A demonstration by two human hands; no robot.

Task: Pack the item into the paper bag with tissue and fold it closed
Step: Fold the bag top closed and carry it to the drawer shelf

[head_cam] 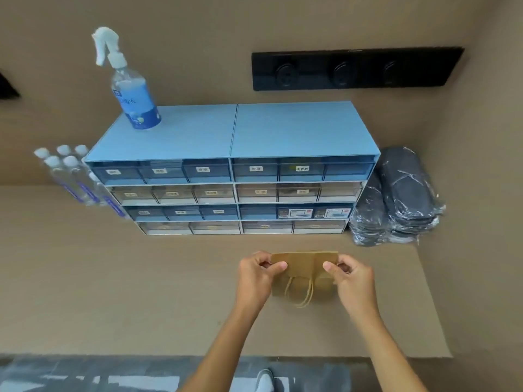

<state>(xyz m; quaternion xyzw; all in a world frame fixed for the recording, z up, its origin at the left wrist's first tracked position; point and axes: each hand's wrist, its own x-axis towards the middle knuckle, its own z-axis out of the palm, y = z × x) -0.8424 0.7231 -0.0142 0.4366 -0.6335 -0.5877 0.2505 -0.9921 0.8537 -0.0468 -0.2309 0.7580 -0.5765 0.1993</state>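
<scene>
Left hand (256, 274) and right hand (349, 275) are pinching the light, crease-prone bag (304, 274) at its 9 and 3 o'clock top corners.

Even soft light, fisheye-warped edges

Matt brown paper bag (305, 268), glossy plastic drawer cabinet (232, 168), matt countertop (141, 278)

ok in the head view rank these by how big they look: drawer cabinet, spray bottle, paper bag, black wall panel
1. drawer cabinet
2. black wall panel
3. spray bottle and paper bag: look alike in size, and the bag sits nearer the camera, so unranked.
</scene>
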